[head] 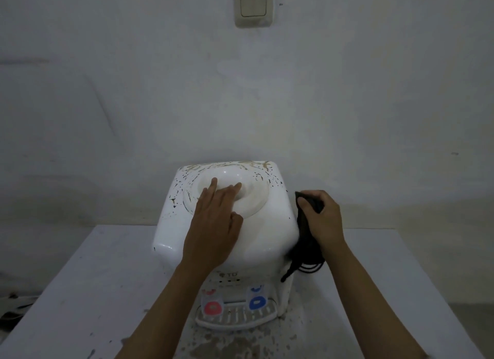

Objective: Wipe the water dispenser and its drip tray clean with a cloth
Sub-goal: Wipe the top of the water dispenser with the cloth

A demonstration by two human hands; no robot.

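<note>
Your left hand [216, 219] lies flat, fingers straight, steadying the dispenser [227, 225] on the table [80, 291]; right hand [322, 219] grips the cloth [304, 235] against its right side, wiping; tray [235, 318] probably next, so reach down front

Single view only, head-worn, wide-angle. Camera sits above and just in front of the water dispenser [227, 225], pitched forward and down, facing a pale wall [107, 91]. Near range: dispenser top fills the middle of the frame; its drip tray [235, 318] and front taps lie low in the frame, seen steeply from above. Both forearms enter from the bottom edge, left hand [213, 219] and right hand [323, 219] at mid-height. Tabletop [80, 291] spreads to the lower corners, its edges bowed by the lens. Wall switch [254, 4] cut by the top edge marks the upper limit. No second view to compare overlap.
</note>
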